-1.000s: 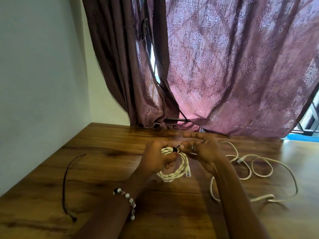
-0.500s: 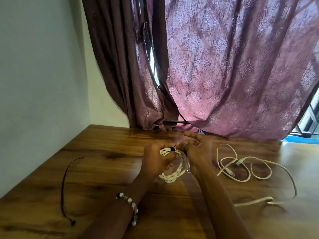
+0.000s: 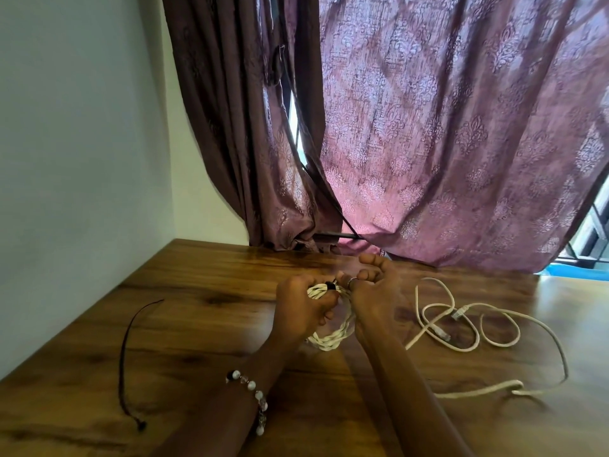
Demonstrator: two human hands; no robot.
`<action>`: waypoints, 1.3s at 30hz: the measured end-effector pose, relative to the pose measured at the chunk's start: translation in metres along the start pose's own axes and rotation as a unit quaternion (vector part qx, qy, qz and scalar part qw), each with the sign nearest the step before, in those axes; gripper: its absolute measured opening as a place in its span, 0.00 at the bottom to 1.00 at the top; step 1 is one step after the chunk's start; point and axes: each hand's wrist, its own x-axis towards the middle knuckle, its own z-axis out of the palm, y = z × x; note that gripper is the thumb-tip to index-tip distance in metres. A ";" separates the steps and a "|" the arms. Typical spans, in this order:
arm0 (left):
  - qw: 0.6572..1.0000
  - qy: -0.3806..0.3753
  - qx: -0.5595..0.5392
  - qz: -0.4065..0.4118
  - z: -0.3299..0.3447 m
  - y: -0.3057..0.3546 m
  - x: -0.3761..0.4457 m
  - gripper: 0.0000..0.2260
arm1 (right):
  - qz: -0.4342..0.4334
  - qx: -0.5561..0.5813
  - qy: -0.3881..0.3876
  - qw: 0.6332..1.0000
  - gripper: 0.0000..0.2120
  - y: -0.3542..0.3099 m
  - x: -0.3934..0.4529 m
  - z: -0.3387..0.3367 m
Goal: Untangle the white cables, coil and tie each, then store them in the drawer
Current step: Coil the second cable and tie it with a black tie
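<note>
We hold the first white cable, a coiled bundle (image 3: 333, 336), just above the tabletop (image 3: 204, 324), near the middle of the view. Our left hand (image 3: 301, 311) has its grip curled around the top of the coil. Our right hand (image 3: 369, 291), a ring on one finger, meets it at about 12 o'clock on the loop, where a small dark tie (image 3: 329, 285) sits across the strands. Its fingers look pinched at the tie, though the exact hold is partly hidden.

By our reading, this cable is coiled and its tie is being fastened — nearly done, but not yet put away.

At about 3 o'clock from our hands lies the second white cable (image 3: 494, 328), loose on the tabletop in several open loops with its two plugs showing near one another. It no longer looks knotted with the first, but it is neither coiled nor tied. At about 9 o'clock, well apart from the hands, a thin dark cord (image 3: 127, 354) lies on the wood — perhaps the tie meant for that second cable.

No drawer shows anywhere, so the storing step is wholly ahead. We judge ourselves somewhere short of halfway.
</note>
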 end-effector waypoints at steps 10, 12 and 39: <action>1.000 0.004 0.000 -0.013 0.000 0.001 -0.003 0.01 | 0.015 -0.015 -0.023 0.999 0.20 0.001 0.003 -0.004; 1.000 0.002 0.017 0.001 0.000 0.002 -0.004 0.02 | 0.018 -0.023 -0.041 0.999 0.21 -0.001 0.003 -0.006; 0.998 -0.061 -0.007 0.006 -0.004 0.009 -0.005 0.13 | -0.053 -0.126 -0.304 0.943 0.10 -0.012 0.028 -0.047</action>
